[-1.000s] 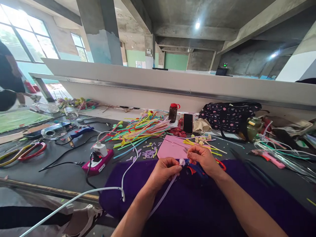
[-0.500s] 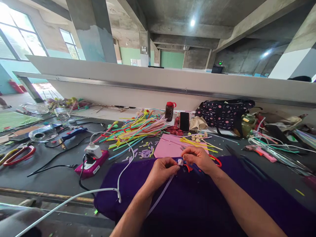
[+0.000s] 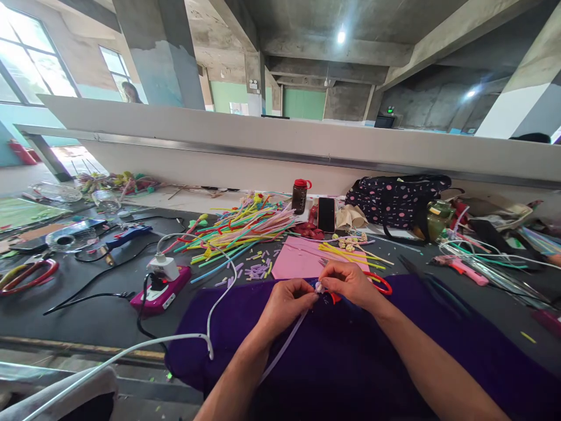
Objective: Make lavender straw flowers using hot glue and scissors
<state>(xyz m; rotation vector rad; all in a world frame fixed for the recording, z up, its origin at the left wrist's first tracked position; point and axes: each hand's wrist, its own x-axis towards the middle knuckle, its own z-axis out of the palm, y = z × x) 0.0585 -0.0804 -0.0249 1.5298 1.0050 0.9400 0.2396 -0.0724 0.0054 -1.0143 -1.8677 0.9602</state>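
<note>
My left hand (image 3: 287, 301) pinches a small pale lilac flower-like piece (image 3: 319, 287) between thumb and fingertips. From below that hand, a thin pale stem (image 3: 284, 346) runs down over the dark purple cloth (image 3: 210, 318). My right hand (image 3: 350, 283) is closed, its thumb and index finger pinching the same piece from the right. The exact contact is too small to make out. Behind and below the right hand, red-handled scissors (image 3: 385, 284) show partly. Just beyond the hands lies a pink sheet (image 3: 291, 260) with yellow stems (image 3: 342, 252) on it.
Short lilac pieces (image 3: 258, 271) lie left of the sheet, before a heap of coloured stems (image 3: 245, 231). A magenta power strip (image 3: 164, 295) with a white cable stands left. A red-capped bottle (image 3: 300, 197), phone (image 3: 326, 214) and dark bag (image 3: 394, 202) are behind. A pink glue gun (image 3: 464, 270) lies right.
My right hand has shifted slightly left, its fingertips now against the lilac piece. My left hand keeps its pinch. A person's head has appeared beyond the partition at the far left.
</note>
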